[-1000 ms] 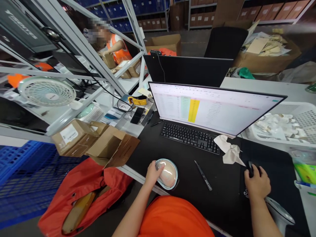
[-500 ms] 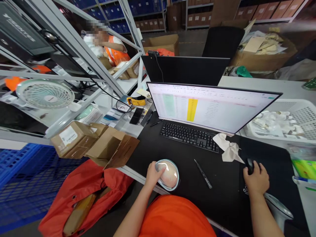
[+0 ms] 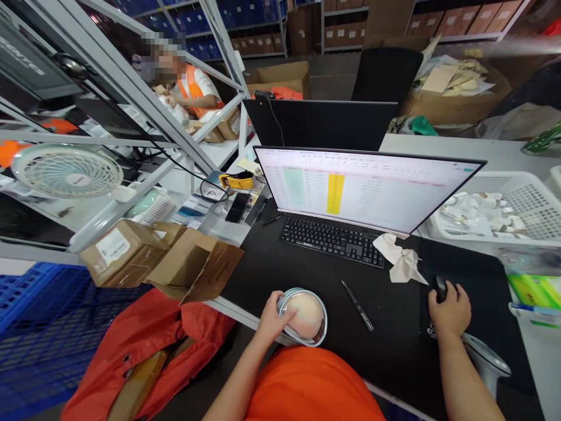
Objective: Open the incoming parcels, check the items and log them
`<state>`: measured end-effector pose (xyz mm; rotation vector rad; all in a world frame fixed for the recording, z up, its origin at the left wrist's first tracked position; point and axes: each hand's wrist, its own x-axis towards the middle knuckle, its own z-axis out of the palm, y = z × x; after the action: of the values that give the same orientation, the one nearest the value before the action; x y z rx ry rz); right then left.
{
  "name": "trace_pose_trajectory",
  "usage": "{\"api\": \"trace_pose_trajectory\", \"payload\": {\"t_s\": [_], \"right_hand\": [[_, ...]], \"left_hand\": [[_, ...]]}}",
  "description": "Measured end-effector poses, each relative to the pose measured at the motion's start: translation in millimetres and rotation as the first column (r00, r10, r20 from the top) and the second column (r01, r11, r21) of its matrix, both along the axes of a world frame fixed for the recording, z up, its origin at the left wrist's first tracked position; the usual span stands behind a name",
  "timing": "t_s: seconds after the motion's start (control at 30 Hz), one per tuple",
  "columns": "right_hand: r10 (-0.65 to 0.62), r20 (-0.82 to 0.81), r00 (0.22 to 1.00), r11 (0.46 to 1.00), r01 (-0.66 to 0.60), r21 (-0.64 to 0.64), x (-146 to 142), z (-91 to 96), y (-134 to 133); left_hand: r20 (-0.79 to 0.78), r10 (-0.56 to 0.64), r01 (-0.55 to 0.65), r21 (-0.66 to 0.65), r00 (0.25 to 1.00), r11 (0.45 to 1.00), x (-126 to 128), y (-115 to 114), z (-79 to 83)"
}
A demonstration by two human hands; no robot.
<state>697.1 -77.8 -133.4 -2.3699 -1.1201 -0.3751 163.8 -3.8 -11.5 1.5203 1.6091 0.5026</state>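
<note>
Holding the dome-topped package at the near edge of the black-topped counter, you are grasping it with your left hand. Your thumb is crossing the clear cover from 9 o'clock, while your fingers are curling around the rim at about 10 o'clock. The dome is pointing upward, facing you, and the long axis is running roughly from 11 o'clock, away from you, to 5 o'clock, toward your body; the oval is looking only slightly longer than wide. Whether its underside is touching the counter is staying unclear from this angle.

The package is showing a pale blue rim around a smooth, peach-beige bulge. Its transparent cover is catching light, and a brownish-red patch is peeking out along the rim near 4 o'clock.

Your right hand is cupping the black mouse, well apart from the package at nearly 3 o'clock. Between them, a dark pen is lying at 3 o'clock from the package, its two ends pointing toward 11 and 5. A crumpled pale cloth is lying at 2 o'clock, and an open cardboard box is sitting at 10.
</note>
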Motion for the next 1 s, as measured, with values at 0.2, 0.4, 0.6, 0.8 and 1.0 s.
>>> {"api": "trace_pose_trajectory", "payload": {"t_s": [0.2, 0.4, 0.6, 0.8, 1.0], "right_hand": [[0.014, -0.03, 0.999, 1.0, -0.014, 0.012, 2, -4.9, -1], [-0.038, -0.052, 0.998, 0.999, 0.039, 0.03, 8, -18.3, 0], [0.028, -0.027, 0.999, 0.999, -0.027, 0.024, 6, -9.1, 1], [0.041, 0.009, 0.999, 0.999, -0.041, 0.002, 2, 2.2, 0], [0.052, -0.014, 0.999, 0.998, -0.052, 0.025, 2, 0.1, 0]], "left_hand": [[0.086, -0.093, 0.097, -0.045, 0.992, 0.994, 0, -10, 4.5], [0.033, -0.104, 0.106, -0.069, 0.994, 0.992, 1, -17, 9.0], [0.025, -0.047, 0.047, -0.017, 0.999, 0.999, 0, -28, -2.4], [0.014, -0.034, 0.034, 0.01, 0.999, 0.999, -3, -32, -13.3], [0.005, -0.021, 0.021, 0.003, 1.0, 1.0, -3, -32, -13.2]]}}
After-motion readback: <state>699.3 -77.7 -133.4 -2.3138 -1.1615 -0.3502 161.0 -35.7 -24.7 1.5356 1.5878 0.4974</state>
